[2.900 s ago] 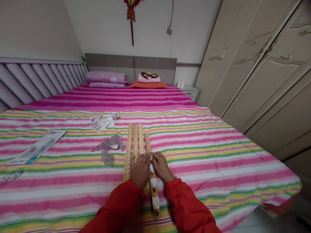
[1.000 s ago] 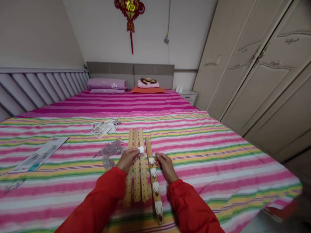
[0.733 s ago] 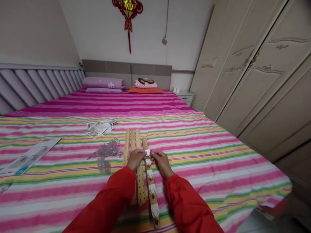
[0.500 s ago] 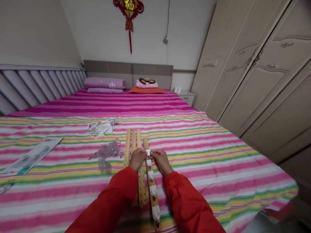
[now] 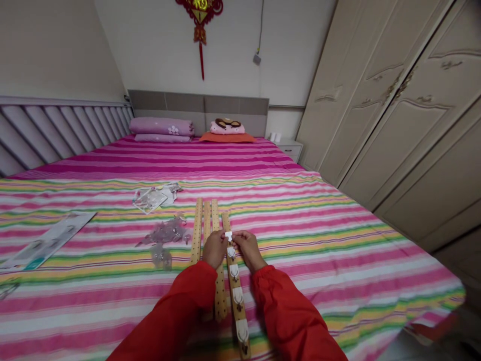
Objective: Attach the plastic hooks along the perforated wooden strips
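Between the fingertips of my left hand (image 5: 215,249) and my right hand (image 5: 247,248) is a small white piece (image 5: 228,235), pinched from both sides. It sits at the far part of a narrow wooden strip with holes (image 5: 236,310). Nearer to me, several similar white pieces (image 5: 237,295) stand in a row along that strip, each with a small dark or metallic bit at its lower end. Left of it lie more perforated wooden strips (image 5: 197,225), partly hidden under my left hand and sleeve.
Small clear plastic bags (image 5: 169,231) lie left of the strips, with flat packets (image 5: 152,198) beyond them. A long printed card (image 5: 48,243) rests at the far left. Everything is on a striped bed sheet (image 5: 323,240). Tall wardrobes (image 5: 394,150) stand on the right.
Both hands stay at the same white piece, with only a slight shift of the fingers; my left hand has turned a little. The view has moved slightly.
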The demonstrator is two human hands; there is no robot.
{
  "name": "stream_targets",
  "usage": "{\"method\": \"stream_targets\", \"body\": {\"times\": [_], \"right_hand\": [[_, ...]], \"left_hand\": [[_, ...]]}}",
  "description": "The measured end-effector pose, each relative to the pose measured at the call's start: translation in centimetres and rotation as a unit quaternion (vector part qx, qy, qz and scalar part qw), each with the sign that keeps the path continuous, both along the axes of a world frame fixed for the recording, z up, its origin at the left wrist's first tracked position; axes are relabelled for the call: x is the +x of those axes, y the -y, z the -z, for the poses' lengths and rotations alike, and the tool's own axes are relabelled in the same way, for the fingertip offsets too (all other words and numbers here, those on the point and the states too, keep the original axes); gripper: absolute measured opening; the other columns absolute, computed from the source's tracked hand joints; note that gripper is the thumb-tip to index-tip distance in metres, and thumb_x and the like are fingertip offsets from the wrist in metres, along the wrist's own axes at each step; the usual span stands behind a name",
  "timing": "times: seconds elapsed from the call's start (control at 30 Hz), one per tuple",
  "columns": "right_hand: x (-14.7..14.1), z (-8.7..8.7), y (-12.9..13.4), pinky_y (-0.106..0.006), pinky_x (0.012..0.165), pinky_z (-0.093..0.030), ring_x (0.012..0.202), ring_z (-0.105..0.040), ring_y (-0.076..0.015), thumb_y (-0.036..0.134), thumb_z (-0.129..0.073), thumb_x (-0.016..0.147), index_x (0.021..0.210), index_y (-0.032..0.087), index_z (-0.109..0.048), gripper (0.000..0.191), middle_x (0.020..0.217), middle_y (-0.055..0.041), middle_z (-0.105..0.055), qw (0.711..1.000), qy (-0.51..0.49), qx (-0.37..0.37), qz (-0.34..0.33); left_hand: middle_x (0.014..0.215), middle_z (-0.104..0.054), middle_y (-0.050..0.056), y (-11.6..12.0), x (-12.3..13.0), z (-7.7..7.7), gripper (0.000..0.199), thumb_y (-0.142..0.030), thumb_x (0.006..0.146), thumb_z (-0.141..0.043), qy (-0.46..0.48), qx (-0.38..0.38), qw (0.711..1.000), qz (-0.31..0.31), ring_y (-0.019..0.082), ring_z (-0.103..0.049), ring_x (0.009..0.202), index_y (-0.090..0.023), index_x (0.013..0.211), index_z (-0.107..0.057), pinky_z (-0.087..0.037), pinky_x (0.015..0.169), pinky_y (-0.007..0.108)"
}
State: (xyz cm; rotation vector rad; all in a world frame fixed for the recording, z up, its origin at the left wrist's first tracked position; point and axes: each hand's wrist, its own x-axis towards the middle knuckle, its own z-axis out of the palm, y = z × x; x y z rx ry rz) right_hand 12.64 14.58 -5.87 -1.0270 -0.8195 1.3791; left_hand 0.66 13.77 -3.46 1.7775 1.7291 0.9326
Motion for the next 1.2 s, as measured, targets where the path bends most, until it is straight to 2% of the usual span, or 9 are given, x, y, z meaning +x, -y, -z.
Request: {"method": "stream_targets", "body": {"times": [0.17, 0.33, 0.5, 0.6, 0.73, 0.9, 1.03, 1.2], "right_hand": [[-0.1, 0.1, 0.0, -0.021, 0.043, -0.04, 0.042, -0.051, -0.0098, 0.022, -0.069, 0.054, 0.061, 0.015, -0.065, 0.011, 0.046, 0.0029, -0.06, 1.0, 0.008, -0.004, 0.008], [-0.1, 0.2, 0.1, -0.021, 0.04, -0.037, 0.039, -0.047, -0.0087, 0.022, -0.068, 0.053, 0.059, 0.015, -0.063, 0.011, 0.043, 0.0045, -0.057, 1.0, 0.018, -0.012, 0.012], [-0.1, 0.4, 0.1, -0.021, 0.038, -0.034, 0.036, -0.044, -0.008, 0.025, -0.069, 0.053, 0.058, 0.016, -0.061, 0.013, 0.041, 0.0054, -0.054, 1.0, 0.023, -0.015, 0.008], [0.0, 0.4, 0.1, -0.021, 0.038, -0.034, 0.036, -0.043, -0.008, 0.026, -0.07, 0.053, 0.059, 0.016, -0.061, 0.014, 0.041, 0.0054, -0.054, 1.0, 0.022, -0.014, 0.006], [0.0, 0.4, 0.0, -0.021, 0.039, -0.035, 0.038, -0.046, -0.0086, 0.029, -0.07, 0.055, 0.068, 0.015, -0.065, 0.02, 0.045, 0.0049, -0.056, 1.0, 0.017, -0.018, 0.008], [-0.1, 0.4, -0.2, -0.02, 0.037, -0.029, 0.037, -0.039, -0.0072, 0.031, -0.07, 0.058, 0.099, 0.013, -0.069, 0.045, 0.042, 0.0084, -0.05, 1.0, 0.017, -0.023, -0.001], [-0.1, 0.7, -0.2, -0.021, 0.038, -0.024, 0.036, -0.034, -0.0065, 0.031, -0.068, 0.06, 0.097, 0.012, -0.072, 0.042, 0.039, 0.0086, -0.046, 0.999, 0.042, -0.019, -0.013], [-0.2, 1.2, -0.5, -0.021, 0.038, -0.027, 0.037, -0.035, -0.0071, 0.033, -0.066, 0.06, 0.093, 0.012, -0.073, 0.04, 0.042, 0.0065, -0.051, 0.998, 0.063, -0.004, -0.013]], "left_hand": [[0.083, -0.062, 0.006, 0.1, 0.3, -0.2, 0.02, -0.015, 0.079, -0.049, -0.089, -0.003, 0.996, 0.002, 0.012, -0.057, 0.071, -0.015, 0.088, -0.067, -0.043, 0.07, 0.022], [0.087, -0.063, 0.005, -0.1, 0.5, 0.2, 0.027, -0.014, 0.079, -0.05, -0.067, -0.003, 0.998, -0.017, 0.012, -0.058, 0.074, -0.014, 0.102, -0.065, -0.044, 0.072, 0.022], [0.092, -0.061, 0.007, 0.1, 0.4, 0.4, 0.024, -0.015, 0.081, -0.049, -0.076, 0.017, 0.997, -0.011, 0.013, -0.059, 0.077, -0.014, 0.097, -0.067, -0.045, 0.076, 0.024], [0.094, -0.061, 0.009, 0.3, 0.4, 0.5, 0.027, -0.015, 0.082, -0.048, -0.084, 0.032, 0.996, -0.006, 0.014, -0.059, 0.083, -0.014, 0.102, -0.066, -0.045, 0.081, 0.026], [0.095, -0.061, 0.01, 0.4, 0.4, 0.4, 0.027, -0.016, 0.083, -0.048, -0.093, 0.036, 0.995, -0.01, 0.016, -0.059, 0.088, -0.014, 0.102, -0.067, -0.045, 0.083, 0.027], [0.095, -0.061, 0.01, 0.3, 0.4, 0.6, 0.029, -0.015, 0.083, -0.047, -0.093, 0.04, 0.995, -0.007, 0.016, -0.059, 0.088, -0.014, 0.105, -0.066, -0.045, 0.084, 0.028], [0.092, -0.06, 0.009, 0.3, 0.4, 0.7, 0.031, -0.014, 0.082, -0.047, -0.097, 0.046, 0.994, -0.011, 0.017, -0.058, 0.087, -0.014, 0.107, -0.066, -0.045, 0.085, 0.029], [0.085, -0.057, 0.006, 0.5, 0.3, 0.5, 0.031, -0.015, 0.083, -0.045, -0.107, 0.064, 0.992, 0.004, 0.017, -0.056, 0.085, -0.017, 0.103, -0.068, -0.044, 0.081, 0.028]]}}
